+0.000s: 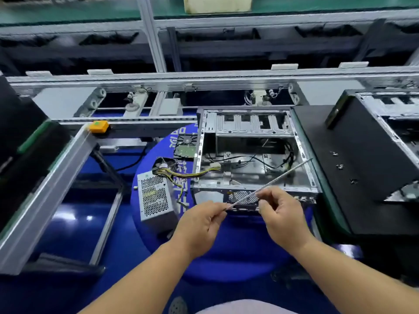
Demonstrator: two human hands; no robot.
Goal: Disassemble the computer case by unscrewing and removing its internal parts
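An open grey computer case (pixel 301 143) lies on its side on a round blue table (pixel 226 245), with loose black cables inside. A thin metal rod (pixel 283 175) slants from the case's right wall down toward me. My left hand (pixel 199 225) pinches the rod's near end. My right hand (pixel 281 214) pinches it a little further up, above the case's front edge. A removed grey power supply (pixel 154 198) with yellow and black wires (pixel 186 174) lies left of the case. A drive (pixel 186 146) and a black fan (pixel 164 163) lie behind it.
A black case side panel (pixel 353 177) with a few loose screws (pixel 339 166) lies to the right, another case (pixel 390 105) beyond it. A conveyor frame (pixel 158 80) runs across the back, with an orange button box (pixel 99 126) at left. A metal rail (pixel 45 189) slants on the left.
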